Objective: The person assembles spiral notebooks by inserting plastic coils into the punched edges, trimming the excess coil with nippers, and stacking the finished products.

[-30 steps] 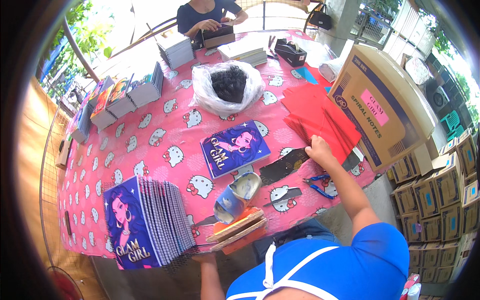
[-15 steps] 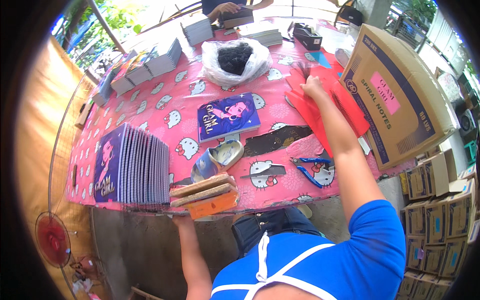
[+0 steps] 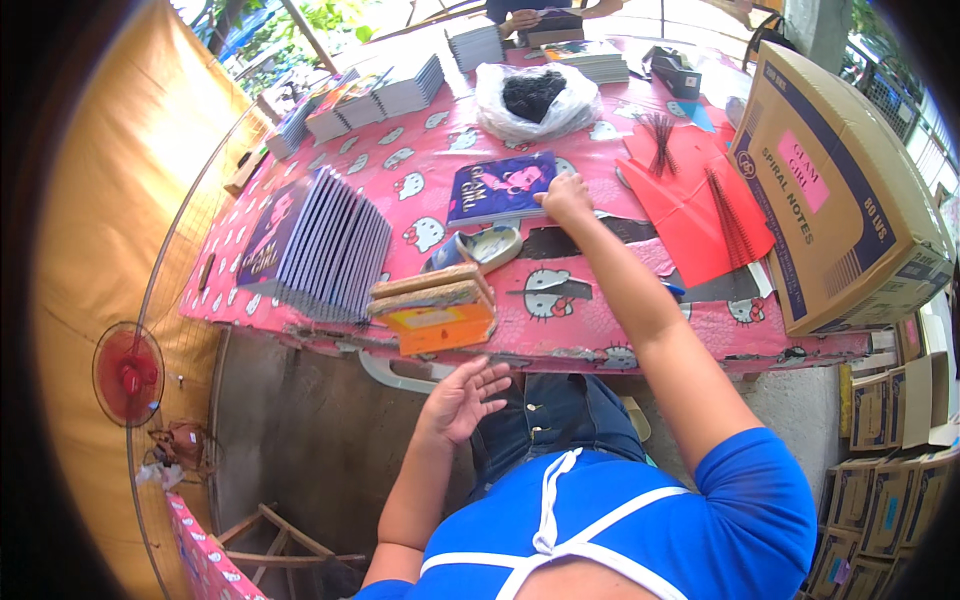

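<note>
My right hand (image 3: pixel 567 201) is at the right edge of a purple spiral notebook (image 3: pixel 500 188) lying flat on the table, with the thumb near its lower corner and the fingers curled round the edge. My left hand (image 3: pixel 463 400) hangs in the air before the table's near edge, palm up, fingers apart, holding nothing. Just beyond it stand wooden blocks with an orange face (image 3: pixel 435 318). Behind them lies a blue and cream shoe-shaped holder (image 3: pixel 480 248). A row of matching notebooks (image 3: pixel 325 245) stands upright at the left.
Red sheets (image 3: pixel 690 200) carry dark binding coils (image 3: pixel 660 145) at the right, beside a large carton (image 3: pixel 840 190). A plastic bag of black coils (image 3: pixel 535 100) sits farther back. Stacked notebooks (image 3: pixel 405 88) line the far left. Another person's hands (image 3: pixel 522 20) work across the table.
My right hand has moved left from the coils on the red sheets to the purple notebook. My left hand has come away from the table's edge and opened. The view has shifted.
</note>
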A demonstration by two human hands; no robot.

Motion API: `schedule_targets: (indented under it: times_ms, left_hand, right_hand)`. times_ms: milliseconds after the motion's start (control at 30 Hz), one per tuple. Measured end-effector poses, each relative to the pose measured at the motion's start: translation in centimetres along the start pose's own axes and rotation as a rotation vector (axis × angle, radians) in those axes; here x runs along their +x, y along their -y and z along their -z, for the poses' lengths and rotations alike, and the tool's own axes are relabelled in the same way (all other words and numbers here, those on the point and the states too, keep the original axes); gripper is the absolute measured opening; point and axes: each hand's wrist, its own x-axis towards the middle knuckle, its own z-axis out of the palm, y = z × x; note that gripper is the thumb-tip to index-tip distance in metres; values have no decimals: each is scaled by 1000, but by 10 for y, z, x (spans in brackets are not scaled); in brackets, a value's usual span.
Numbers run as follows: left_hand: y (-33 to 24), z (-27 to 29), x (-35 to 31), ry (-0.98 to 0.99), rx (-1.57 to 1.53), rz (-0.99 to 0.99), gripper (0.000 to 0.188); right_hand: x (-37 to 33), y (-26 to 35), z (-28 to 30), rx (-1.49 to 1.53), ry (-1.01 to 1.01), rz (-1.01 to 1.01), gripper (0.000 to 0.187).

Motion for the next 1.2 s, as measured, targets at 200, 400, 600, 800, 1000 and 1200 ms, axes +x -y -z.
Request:
schedule_targets:
  times_ms: [200, 400, 600, 800, 1000, 1200]
  left_hand:
    - [-46, -5, -44, -58, 138, -797, 31]
    - [-107, -8, -11, -449, 255, -1213, 43]
    - [-140, 1, -6, -226, 394, -1131, 35]
    - [-129, 38, 9, -327, 418, -1094, 61]
    - [-68, 71, 62, -555, 236, -970, 53]
    - [-79, 63, 40, -364, -39, -1013, 64]
  right_hand:
    - [-16, -21, 43, 156, -248, 230, 39]
    - [-136, 14, 69, 877, -125, 496, 33]
    - [-182, 13, 29, 566, -119, 901, 52]
    - [-178, -7, -23, 434, 284, 711, 43]
    - [-206, 6, -23, 641, 166, 688, 105]
    - [-146, -47, 38, 305, -8, 863, 61]
